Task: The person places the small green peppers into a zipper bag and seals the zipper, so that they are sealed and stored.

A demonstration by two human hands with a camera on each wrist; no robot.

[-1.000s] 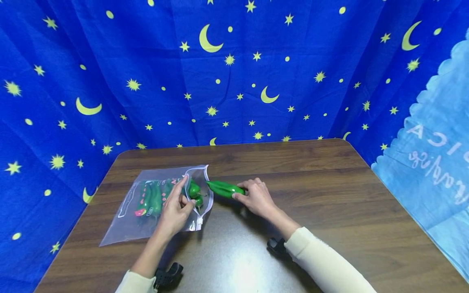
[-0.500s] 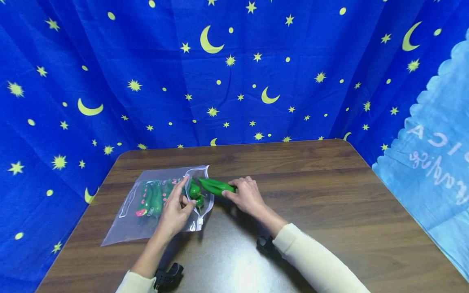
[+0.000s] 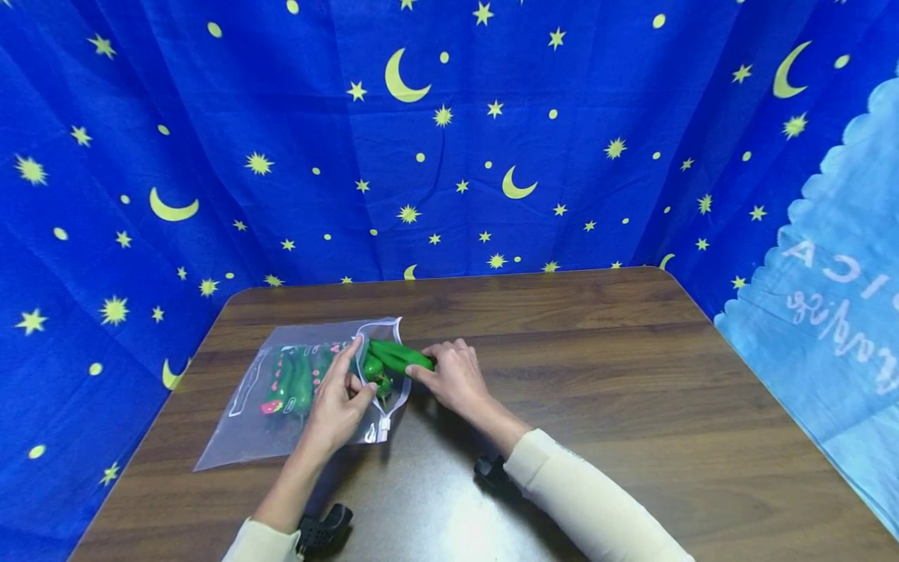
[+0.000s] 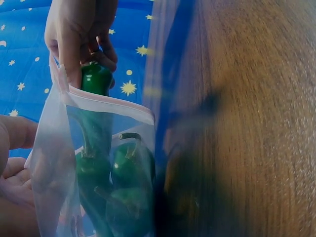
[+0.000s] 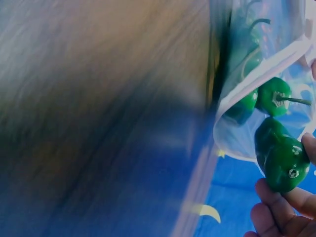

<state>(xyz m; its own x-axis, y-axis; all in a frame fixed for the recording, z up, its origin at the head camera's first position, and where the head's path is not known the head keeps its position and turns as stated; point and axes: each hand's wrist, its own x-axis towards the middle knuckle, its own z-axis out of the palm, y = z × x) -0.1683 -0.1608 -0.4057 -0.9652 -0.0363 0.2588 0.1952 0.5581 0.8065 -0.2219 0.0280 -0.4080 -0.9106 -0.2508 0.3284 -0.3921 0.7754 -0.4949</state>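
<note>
My right hand [image 3: 456, 380] grips the blunt end of a long, glossy green pepper [image 3: 395, 356]. Its pointed end lies inside the mouth of a clear zip bag [image 3: 246, 437], which lies flat on the table. At the bag's upper rim my left hand [image 3: 335, 410] holds the mouth apart, index finger and thumb along the edge. Several other green peppers [image 4: 132, 165] with stems show inside the bag in the left wrist view. From the right wrist view, the held pepper [image 5: 284, 165] has its stemless end between thumb and fingers, just outside the white zip edge.
A white slider [image 3: 383, 425] sits at the near end of the bag's zip. The brown wooden table [image 3: 632, 390] extends to the right. Behind it hangs a blue curtain [image 3: 316, 117] with moons and stars; a light blue cloth [image 3: 836, 265] hangs at right.
My right hand has moved left, carrying the green pepper from outside the bag's mouth until its pointed part is inside. My left hand and the bag have hardly moved.
</note>
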